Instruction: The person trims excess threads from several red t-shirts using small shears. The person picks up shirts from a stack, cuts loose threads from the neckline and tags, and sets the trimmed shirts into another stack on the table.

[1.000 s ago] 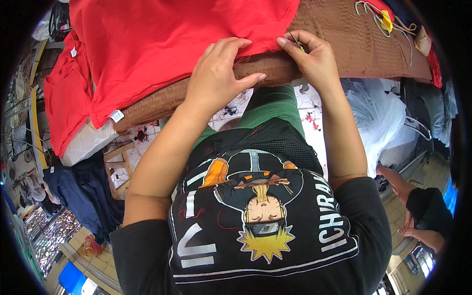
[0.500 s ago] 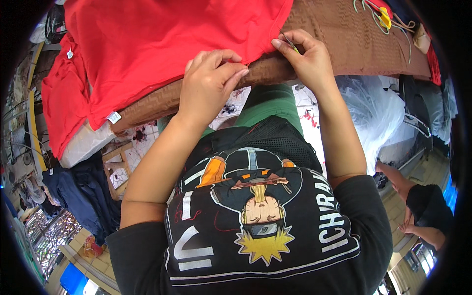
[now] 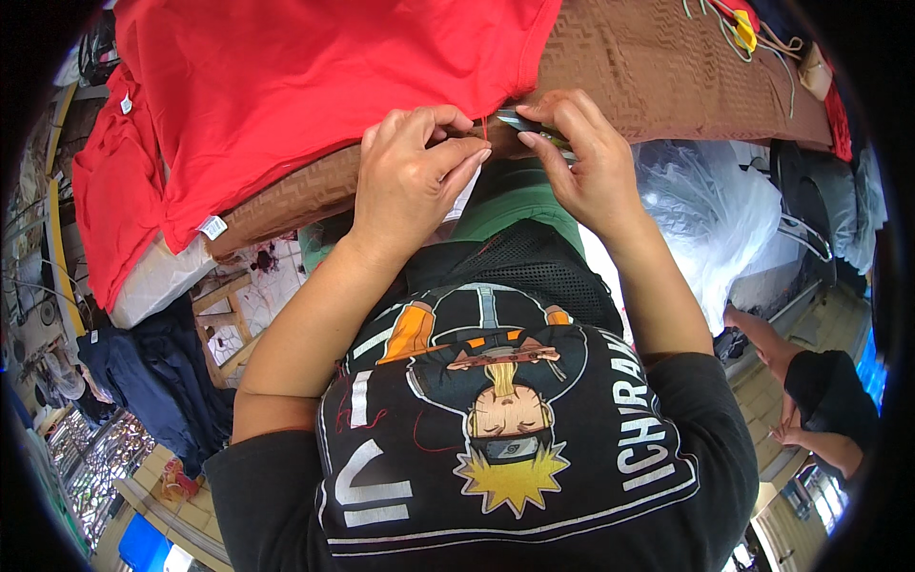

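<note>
Brown cloth-covered worktop; red garment spread over left part.

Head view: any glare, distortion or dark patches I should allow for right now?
Head view: fisheye bending, with black corners; head view: bright sheen on the clear plastic; head view: left hand and right hand well lit, fairly sharp.

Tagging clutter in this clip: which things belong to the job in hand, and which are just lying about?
In use:
- red cloth
- red thread, pinched by left hand
- snips, in right hand
- brown cover, under red cloth

Apparently lying about:
- navy cloth
- plastic
- yellow piece
</note>
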The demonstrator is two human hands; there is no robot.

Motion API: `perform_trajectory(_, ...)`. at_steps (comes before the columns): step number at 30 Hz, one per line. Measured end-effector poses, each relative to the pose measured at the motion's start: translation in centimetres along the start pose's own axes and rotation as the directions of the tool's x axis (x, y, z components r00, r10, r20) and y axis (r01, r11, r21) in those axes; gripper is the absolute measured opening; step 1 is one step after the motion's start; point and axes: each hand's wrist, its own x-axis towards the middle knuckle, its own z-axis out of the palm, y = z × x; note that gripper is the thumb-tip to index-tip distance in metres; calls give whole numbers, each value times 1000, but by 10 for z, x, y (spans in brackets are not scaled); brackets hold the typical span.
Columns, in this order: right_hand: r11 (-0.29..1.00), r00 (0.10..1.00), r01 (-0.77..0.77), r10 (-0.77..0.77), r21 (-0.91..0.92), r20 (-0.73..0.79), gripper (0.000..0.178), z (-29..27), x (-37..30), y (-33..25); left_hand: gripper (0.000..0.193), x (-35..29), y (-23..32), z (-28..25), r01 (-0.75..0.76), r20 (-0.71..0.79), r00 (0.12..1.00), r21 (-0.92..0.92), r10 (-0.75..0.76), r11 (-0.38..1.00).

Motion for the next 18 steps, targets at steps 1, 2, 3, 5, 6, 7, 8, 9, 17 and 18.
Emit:
perform_trajectory(1,1000,1000,10,-10,-10,2,18,1,0,1,14,0,0,0,3,-3,1000,-4,-3,1000)
perform_trajectory(2,1000,1000,21,-21,-20,5,18,2,0,2,14,0,0,1,7,-6,1000,-8,-7,1000)
perform_trajectory(3,999,999,31,-31,-30,8,18,3,1,3,14,-1,-1,1,10,-9,1000,-12,-11,1000)
perform_trajectory(5,998,998,56,-55,-39,21,18,4,2,3,14,-1,-1,1,13,-10,1000,-16,-13,1000)
perform_trajectory(6,997,997,68,-67,-44,27,18,4,3,3,14,-1,-1,2,14,-10,1000,-18,-15,1000)
perform_trajectory(7,997,997,68,-67,-43,26,17,4,3,2,14,-1,-1,2,17,-9,1000,-20,-17,1000)
perform_trajectory(8,997,997,68,-67,-43,25,17,5,4,2,14,-1,-1,1,19,-8,1000,-22,-20,1000)
perform_trajectory(9,997,998,67,-66,-43,24,17,5,4,1,14,-1,-1,1,22,-6,1000,-24,-22,999)
perform_trajectory(17,996,997,73,-73,-41,15,17,7,6,0,14,-1,-1,2,27,-2,1000,-23,-27,999)
perform_trajectory(18,997,997,74,-74,-37,13,17,7,6,-1,14,-1,-1,2,26,-2,1000,-21,-26,999)
